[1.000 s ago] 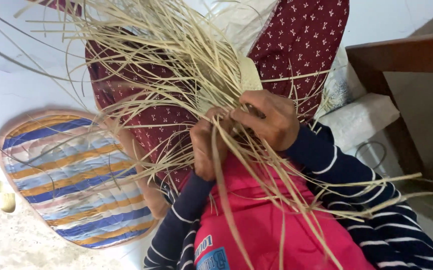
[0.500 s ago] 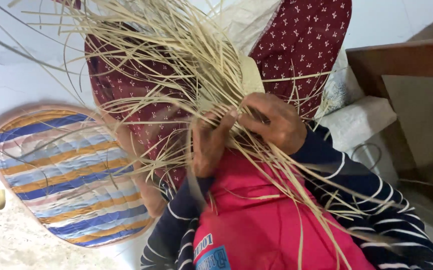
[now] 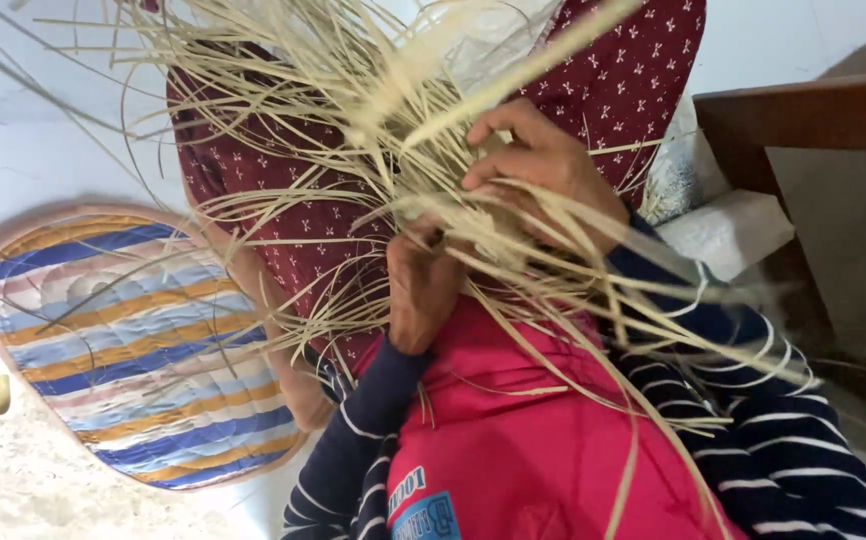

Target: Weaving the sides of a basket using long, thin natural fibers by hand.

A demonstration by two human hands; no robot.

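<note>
Both our hands are closed into the same knot of pale straw strips (image 3: 353,130), held over our lap. Our left hand (image 3: 421,285) comes up from below, fingers curled shut round the gathered base of the bundle where the strips cross. Our right hand (image 3: 543,170) sits just above and to the right of it, fingers bent over the top of the crossing and pinching several strips flat against the ones beneath; the two hands are near enough to touch or almost touch, though the strips between them hide the contact.

From that grip the strips fan out. Most of the free lengths run up and to the left, away from our body, with their long axes spreading from nearly level to steeply upward. A smaller sheaf trails down and to the right across our striped sleeve (image 3: 803,460) and red top (image 3: 513,440). One broad strip points up toward the right, past our right hand. The left hand is nearer the root of the fan, the right nearer the loose ends.

Beneath the bundle lies the maroon patterned cloth (image 3: 633,90) over our legs. A striped quilted cushion (image 3: 123,340) lies on the floor to the left, well apart, and a dark wooden piece of furniture (image 3: 813,110) stands to the right.
</note>
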